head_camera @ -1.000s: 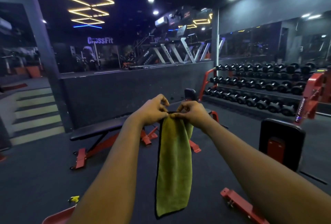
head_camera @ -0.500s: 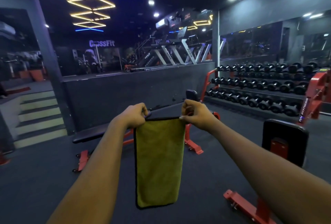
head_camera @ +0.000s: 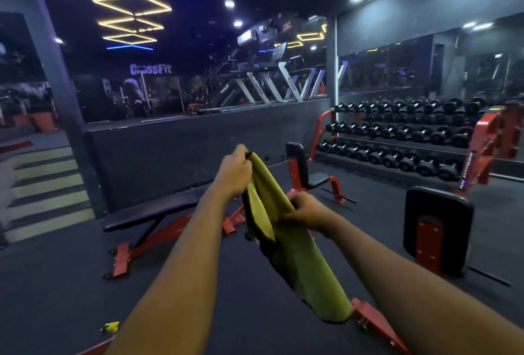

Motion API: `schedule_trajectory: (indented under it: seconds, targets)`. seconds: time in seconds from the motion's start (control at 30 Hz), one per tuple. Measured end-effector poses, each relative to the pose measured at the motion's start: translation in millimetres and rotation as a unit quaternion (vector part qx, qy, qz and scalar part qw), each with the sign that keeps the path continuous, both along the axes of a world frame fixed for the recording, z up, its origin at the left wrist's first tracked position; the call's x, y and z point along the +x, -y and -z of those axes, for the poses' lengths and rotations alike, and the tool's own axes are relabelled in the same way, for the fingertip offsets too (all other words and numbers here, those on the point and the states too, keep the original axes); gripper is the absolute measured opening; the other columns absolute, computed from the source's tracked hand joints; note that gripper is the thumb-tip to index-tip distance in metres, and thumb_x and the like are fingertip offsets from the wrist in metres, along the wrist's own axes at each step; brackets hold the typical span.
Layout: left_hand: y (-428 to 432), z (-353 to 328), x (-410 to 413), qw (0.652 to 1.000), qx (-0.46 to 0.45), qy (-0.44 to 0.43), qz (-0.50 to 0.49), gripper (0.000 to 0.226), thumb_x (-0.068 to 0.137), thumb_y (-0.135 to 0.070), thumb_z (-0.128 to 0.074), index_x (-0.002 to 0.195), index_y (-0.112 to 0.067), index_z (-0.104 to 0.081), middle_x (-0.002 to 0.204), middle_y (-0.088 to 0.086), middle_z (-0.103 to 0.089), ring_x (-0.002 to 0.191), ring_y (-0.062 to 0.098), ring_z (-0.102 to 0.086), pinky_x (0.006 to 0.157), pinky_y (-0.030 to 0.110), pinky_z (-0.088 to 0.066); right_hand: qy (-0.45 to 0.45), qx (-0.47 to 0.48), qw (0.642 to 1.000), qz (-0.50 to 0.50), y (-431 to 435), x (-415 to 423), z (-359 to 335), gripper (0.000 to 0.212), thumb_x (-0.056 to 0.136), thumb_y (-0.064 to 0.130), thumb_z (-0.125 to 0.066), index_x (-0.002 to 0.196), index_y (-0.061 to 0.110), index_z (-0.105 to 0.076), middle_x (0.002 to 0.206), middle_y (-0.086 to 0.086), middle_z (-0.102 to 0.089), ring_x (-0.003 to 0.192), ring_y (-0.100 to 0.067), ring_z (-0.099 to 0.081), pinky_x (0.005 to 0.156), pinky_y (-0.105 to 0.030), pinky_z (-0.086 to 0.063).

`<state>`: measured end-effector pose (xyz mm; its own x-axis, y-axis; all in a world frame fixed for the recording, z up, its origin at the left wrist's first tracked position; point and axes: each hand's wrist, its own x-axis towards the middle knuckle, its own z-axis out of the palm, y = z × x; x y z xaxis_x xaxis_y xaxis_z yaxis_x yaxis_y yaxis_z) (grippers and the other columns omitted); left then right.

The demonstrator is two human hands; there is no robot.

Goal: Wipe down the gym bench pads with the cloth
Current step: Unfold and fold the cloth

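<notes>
The left hand, raised on an outstretched arm, clenches the top edge of the cloth, the right hand, lower, pinches a fold midway, and the slack cloth hides part of the bench beyond, with dark floor around.

Near-left floor open, free reach to flat bench top; wall close behind it. R side: upright pad near, dumbbell rack far, red frame foot low near-ctr. Hanging cloth covers bench's right end.
</notes>
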<state>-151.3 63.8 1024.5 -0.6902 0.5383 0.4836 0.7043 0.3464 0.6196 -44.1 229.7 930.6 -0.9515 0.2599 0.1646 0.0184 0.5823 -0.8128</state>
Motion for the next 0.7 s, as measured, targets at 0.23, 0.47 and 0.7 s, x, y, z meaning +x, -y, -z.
schedule_trajectory:
  seconds: [0.23, 0.47, 0.7]
  targets:
    - [15.4, -21.4, -14.0, 0.971, 0.184, -0.034, -0.146, 0.015, 0.091, -0.015, -0.030, 0.094, -0.012, -0.044, 0.088, 0.014, -0.057, 0.079, 0.033, -0.053, 0.069, 0.041, -0.039, 0.056, -0.052, 0.995, 0.060, -13.7, 15.7, 62.5, 0.018, 0.089, 0.019, -0.077, 0.103, 0.008, -0.079, 0.111, -0.011, -0.075, 0.109, -0.025, -0.069, 0.101, -0.041, -0.054]
    - [52.8, -24.4, -32.7, 0.951, 0.231, -0.035, -0.201, 0.018, 0.098, -0.019, -0.032, 0.106, -0.008, -0.043, 0.096, 0.018, -0.059, 0.090, 0.039, -0.059, 0.074, 0.047, -0.046, 0.033, -0.058, 0.970, 0.233, -21.4, 0.6, 77.6, 0.035, 0.090, 0.048, -0.072, 0.071, 0.019, -0.068, 0.078, 0.000, -0.069, 0.088, -0.025, -0.064, 0.091, -0.049, -0.047]
    - [86.4, -2.2, -53.5, 0.944, 0.096, -0.008, -0.317, 0.027, 0.104, -0.025, -0.036, 0.118, -0.003, -0.043, 0.123, 0.032, -0.056, 0.114, 0.050, -0.053, 0.085, 0.049, -0.040, -0.208, -0.142, 0.862, 0.441, -21.9, -7.8, 55.1, 0.026, 0.095, 0.038, -0.068, 0.085, 0.016, -0.060, 0.078, -0.002, -0.061, 0.087, -0.033, -0.064, 0.073, -0.037, -0.045]
